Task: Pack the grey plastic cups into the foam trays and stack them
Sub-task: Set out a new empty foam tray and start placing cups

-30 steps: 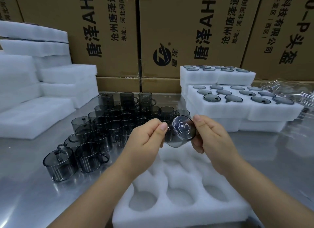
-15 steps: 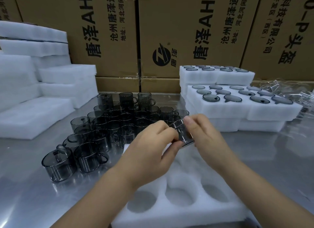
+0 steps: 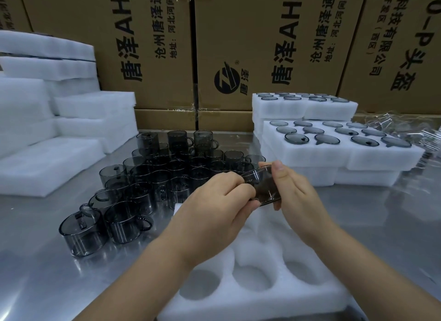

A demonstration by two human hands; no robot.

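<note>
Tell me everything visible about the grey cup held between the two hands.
The cup is translucent smoky-grey plastic, cylindrical and glossy, tipped on its side above the foam tray, not touching it. The left hand grips one end with curled fingers; the right hand pinches the other. Any handle is hidden.

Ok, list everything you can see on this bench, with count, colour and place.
empty tray: one, white, front centre
held cup: one, grey, above empty tray
loose cups: many, grey, table left of centre
packed trays: two stacks, white, right
foam slabs: several, white, left
cartons: several, brown, behind
table: one, silver, underneath
left hand: grips held cup
right hand: grips held cup
</note>
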